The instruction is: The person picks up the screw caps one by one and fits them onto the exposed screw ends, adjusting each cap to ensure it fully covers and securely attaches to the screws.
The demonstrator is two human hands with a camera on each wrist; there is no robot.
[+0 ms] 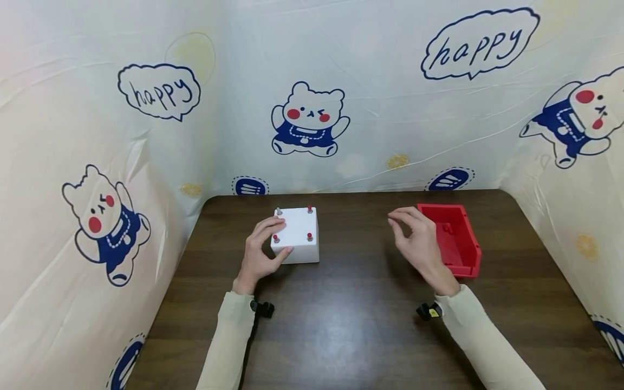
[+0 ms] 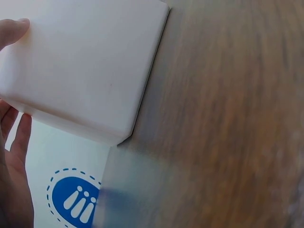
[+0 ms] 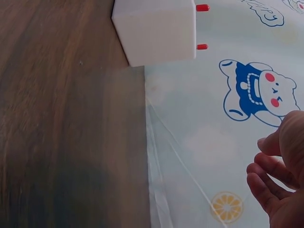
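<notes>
A white box (image 1: 294, 225) stands on the brown table with small metal posts at its top corners. Three carry red caps (image 1: 309, 236); the far left post (image 1: 279, 212) shows bare grey metal. My left hand (image 1: 257, 252) grips the box from its left, thumb on the near face, fingers over the left side of the top. In the left wrist view the thumb lies against the plain white wall (image 2: 85, 61). My right hand (image 1: 416, 241) hovers just left of a red bin (image 1: 470, 246), fingers loosely bent, thumb apart from them, with nothing visible between.
Small red pieces (image 1: 447, 228) lie inside the bin. A printed cloth (image 1: 380, 108) with bears and lettering hangs behind and along both sides of the table (image 1: 341, 325). A black wrist camera (image 1: 429, 311) sits at each cuff.
</notes>
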